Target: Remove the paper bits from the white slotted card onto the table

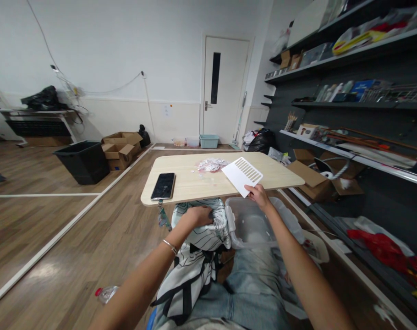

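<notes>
My right hand (pixel 259 193) pinches the near corner of a white sheet (pixel 242 174) with rows of tan strips, held over the front edge of a light wooden table (pixel 194 185). My left hand (pixel 199 215) is curled on a black-and-white patterned cloth (pixel 198 247) lying on my lap, below the table's edge. A pile of small white and pink paper bits (pixel 211 164) lies at the table's middle. A black phone (pixel 163 186) lies on the table at the left.
A clear plastic bin (pixel 253 224) sits under my right arm. A black crate (pixel 83 160) and cardboard boxes (pixel 121 149) stand on the floor at left. Shelves (pixel 349 105) with goods line the right wall. A plastic bottle (pixel 106 294) lies on the floor.
</notes>
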`<state>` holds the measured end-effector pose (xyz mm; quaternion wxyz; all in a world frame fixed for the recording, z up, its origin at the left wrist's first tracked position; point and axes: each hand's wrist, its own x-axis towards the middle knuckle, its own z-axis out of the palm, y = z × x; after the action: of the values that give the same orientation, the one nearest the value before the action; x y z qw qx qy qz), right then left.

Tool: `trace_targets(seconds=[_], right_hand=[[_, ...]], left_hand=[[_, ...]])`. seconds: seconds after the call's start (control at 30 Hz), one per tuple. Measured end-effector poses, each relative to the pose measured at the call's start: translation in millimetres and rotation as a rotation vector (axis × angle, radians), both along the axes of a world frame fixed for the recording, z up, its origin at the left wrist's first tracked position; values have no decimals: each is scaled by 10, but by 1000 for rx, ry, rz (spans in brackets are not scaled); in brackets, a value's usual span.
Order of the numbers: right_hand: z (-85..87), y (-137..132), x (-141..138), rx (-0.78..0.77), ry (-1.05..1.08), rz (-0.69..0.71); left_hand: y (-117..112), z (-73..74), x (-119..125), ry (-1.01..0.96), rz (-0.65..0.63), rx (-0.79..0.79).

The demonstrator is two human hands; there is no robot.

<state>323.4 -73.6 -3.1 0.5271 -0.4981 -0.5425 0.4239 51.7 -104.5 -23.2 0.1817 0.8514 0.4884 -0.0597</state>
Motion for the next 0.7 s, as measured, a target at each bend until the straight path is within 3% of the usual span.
trace_targets(seconds=[0.2,0.43,0.7], right_hand=[[27,-20,-32,-9,-15,40],[-3,18,-14,-15,-8,37],[22,-6,-26,-9,6,79]], left_hand=[[-236,163,-22,35,64,119],[-191,279,-162,-131,-11,176],[-10,1,-233,-322,69,196]])
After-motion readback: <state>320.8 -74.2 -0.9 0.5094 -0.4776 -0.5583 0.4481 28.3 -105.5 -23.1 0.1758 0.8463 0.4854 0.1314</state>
